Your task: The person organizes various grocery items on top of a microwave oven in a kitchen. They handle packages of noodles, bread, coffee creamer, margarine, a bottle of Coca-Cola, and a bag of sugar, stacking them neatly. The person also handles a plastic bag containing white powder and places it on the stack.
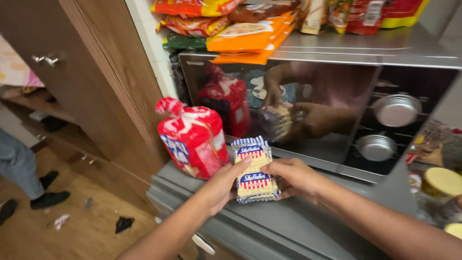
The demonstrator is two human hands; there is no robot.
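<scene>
My left hand [222, 185] and my right hand [297, 179] both grip a small stack of cracker packets [253, 169], wrapped in clear film with blue, white and red stripes. The stack stands upright on a grey ledge [269, 216] in front of a mirrored microwave door [317, 110]. My left fingers press its left side, my right fingers its right side. Just left of it sits a red and white bag of sliced bread [194, 136], almost touching my left hand.
Orange and red snack packets [240, 33] are piled on top of the microwave. A brown wooden cabinet [96, 82] stands at left. Another person's leg and dark shoes [29, 183] are on the littered wooden floor. Round yellow lids [440, 182] lie at right.
</scene>
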